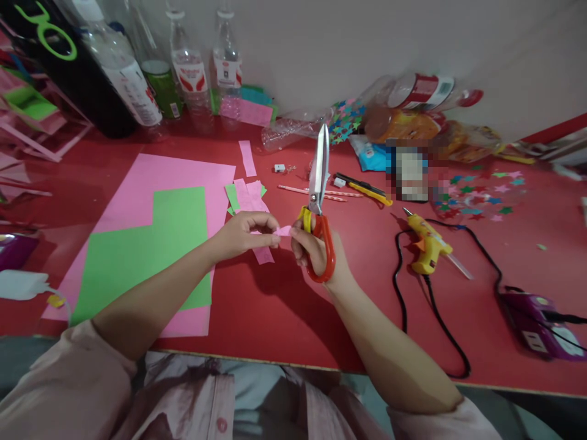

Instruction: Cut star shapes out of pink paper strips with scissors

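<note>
The scissors (318, 201) were in the right hand (312, 247), with fingers through the red handles and the grip closed around them. The blades were shut and pointed up and away, toward the wall. Their long side ran almost straight up from the hand. Just left of the scissors, the left hand (241, 235) pinched a small pink paper piece (283, 231) between thumb and fingers. More pink strips (250, 198) lay behind it on the red bench (275, 311). Further left lay a big pink sheet (183, 183) with a green sheet (151, 250) on top. To the right of the scissors lay a yellow glue gun (428, 244) with its black cord (431, 311). Behind them were a pencil (316, 192) and a yellow knife (367, 188).
</note>
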`<state>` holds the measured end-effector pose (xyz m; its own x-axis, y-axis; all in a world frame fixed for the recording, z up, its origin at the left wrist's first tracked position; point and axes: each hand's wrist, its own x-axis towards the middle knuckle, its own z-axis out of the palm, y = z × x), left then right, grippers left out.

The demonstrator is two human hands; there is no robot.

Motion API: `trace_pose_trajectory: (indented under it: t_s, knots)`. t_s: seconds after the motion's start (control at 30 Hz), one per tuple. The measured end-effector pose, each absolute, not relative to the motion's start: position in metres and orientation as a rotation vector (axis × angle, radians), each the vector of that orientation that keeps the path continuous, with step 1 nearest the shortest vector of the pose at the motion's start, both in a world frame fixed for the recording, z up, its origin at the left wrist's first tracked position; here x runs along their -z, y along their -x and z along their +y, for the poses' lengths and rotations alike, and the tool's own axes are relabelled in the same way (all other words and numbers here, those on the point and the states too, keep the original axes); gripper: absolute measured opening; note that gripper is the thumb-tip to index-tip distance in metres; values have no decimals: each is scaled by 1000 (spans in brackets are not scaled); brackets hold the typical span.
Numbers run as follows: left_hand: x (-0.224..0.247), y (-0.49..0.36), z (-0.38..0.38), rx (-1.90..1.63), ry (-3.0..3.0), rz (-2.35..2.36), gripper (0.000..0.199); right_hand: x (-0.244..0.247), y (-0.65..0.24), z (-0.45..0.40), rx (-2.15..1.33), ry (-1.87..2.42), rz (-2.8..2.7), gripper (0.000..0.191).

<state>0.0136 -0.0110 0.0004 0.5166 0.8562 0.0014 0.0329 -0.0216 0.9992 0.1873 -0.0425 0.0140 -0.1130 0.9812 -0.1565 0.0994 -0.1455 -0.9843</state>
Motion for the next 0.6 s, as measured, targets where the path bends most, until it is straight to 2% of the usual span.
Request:
trace_pose_trajectory:
  t_s: [0.2, 0.43, 0.6]
  knots:
    - [1, -14, -9, -844, -1257, 819, 11, -12, -186, -44, -1378, 1319, -1279, 23]
    - [1, -17, -9, -871, -1291, 865, 12, -17, -184, -45, -1313, 1383, -1292, 24]
    - [2, -15, -5, -1050, -1258, 924, 12, -18, -188, -44, -1349, 1416, -1383, 39]
